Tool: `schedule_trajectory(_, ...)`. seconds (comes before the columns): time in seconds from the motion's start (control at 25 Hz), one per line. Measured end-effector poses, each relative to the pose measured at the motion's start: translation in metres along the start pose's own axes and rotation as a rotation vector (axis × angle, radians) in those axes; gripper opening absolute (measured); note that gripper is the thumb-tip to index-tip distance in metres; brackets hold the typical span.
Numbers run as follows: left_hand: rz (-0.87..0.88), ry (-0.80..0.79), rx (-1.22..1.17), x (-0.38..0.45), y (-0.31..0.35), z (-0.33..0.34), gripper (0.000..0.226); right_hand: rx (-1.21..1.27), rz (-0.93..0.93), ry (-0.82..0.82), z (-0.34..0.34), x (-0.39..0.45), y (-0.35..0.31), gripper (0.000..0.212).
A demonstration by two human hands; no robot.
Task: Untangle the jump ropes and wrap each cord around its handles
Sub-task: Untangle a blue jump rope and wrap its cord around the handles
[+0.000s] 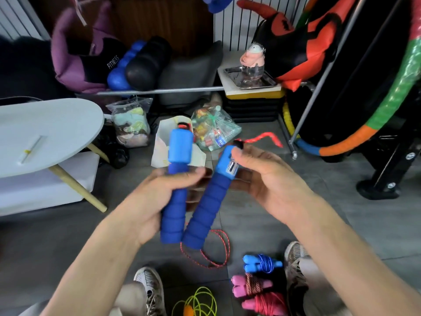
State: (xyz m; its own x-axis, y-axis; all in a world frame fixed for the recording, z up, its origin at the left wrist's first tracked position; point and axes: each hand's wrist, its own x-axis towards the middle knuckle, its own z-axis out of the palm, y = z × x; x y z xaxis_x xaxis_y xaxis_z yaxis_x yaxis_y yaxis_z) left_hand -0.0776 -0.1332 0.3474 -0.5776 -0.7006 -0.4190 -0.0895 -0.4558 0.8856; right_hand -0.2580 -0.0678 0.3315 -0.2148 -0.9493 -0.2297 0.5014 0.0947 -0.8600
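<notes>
Our left hand (157, 197) grips one blue handle (176, 179); right hand (268, 179) pinches 2nd handle (209, 201) near its top, fingers curled. Red cord (218, 249) hangs to floor w/ wrapped ropes (262, 264) beside our shoe (296, 265).

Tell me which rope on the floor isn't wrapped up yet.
The yellow-green rope by the left shoe: it lies in loose loops, while the blue bundle, pink bundle and red bundle are wound around their handles.

Grey tiled floor (284, 215), pale oval table (45, 131), white slatted wall (237, 26).
</notes>
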Motion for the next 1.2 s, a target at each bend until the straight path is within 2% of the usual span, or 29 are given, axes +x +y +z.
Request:
schedule_trajectory(0.04, -0.003, -0.063, 0.038, -0.003, -0.004, 0.006, 0.046, 0.009, -0.017, 0.001, -0.001, 0.001, 0.000, 0.029)
schedule_trajectory(0.16, 0.000, -0.138, 0.061, -0.005, -0.010, 0.022, 0.035, -0.094, -0.067, 0.002, 0.001, -0.001, 0.001, 0.012)
schedule_trajectory(0.28, -0.005, -0.147, 0.066, -0.004, -0.010, 0.025, 0.020, -0.155, -0.123, 0.029, -0.001, -0.003, 0.005, 0.027)
schedule_trajectory(0.36, -0.027, -0.199, 0.082, -0.005, -0.010, 0.025, 0.014, -0.116, -0.070, -0.030, 0.002, -0.008, 0.009, 0.030)
schedule_trajectory(0.48, -0.059, -0.253, 0.127, -0.006, -0.013, 0.030, 0.023, -0.080, 0.034, -0.081, 0.009, -0.017, 0.012, 0.040)
schedule_trajectory(0.64, -0.071, -0.339, 0.098, -0.005, -0.018, 0.035, 0.043, -0.075, -0.032, -0.073, 0.001, -0.018, 0.000, 0.026)
schedule_trajectory(0.8, -0.127, -0.418, 0.062, -0.008, -0.023, 0.040, 0.032, 0.046, -0.054, -0.096, -0.004, -0.018, -0.011, 0.025)
schedule_trajectory(0.96, -0.059, -0.446, 0.091, -0.006, -0.023, 0.040, 0.038, -0.108, -0.033, -0.088, -0.006, -0.020, -0.014, 0.019)
schedule_trajectory(1.2, -0.046, -0.413, 0.102, -0.005, -0.025, 0.041, 0.037, -0.123, -0.079, -0.101, -0.009, -0.017, -0.016, 0.029)
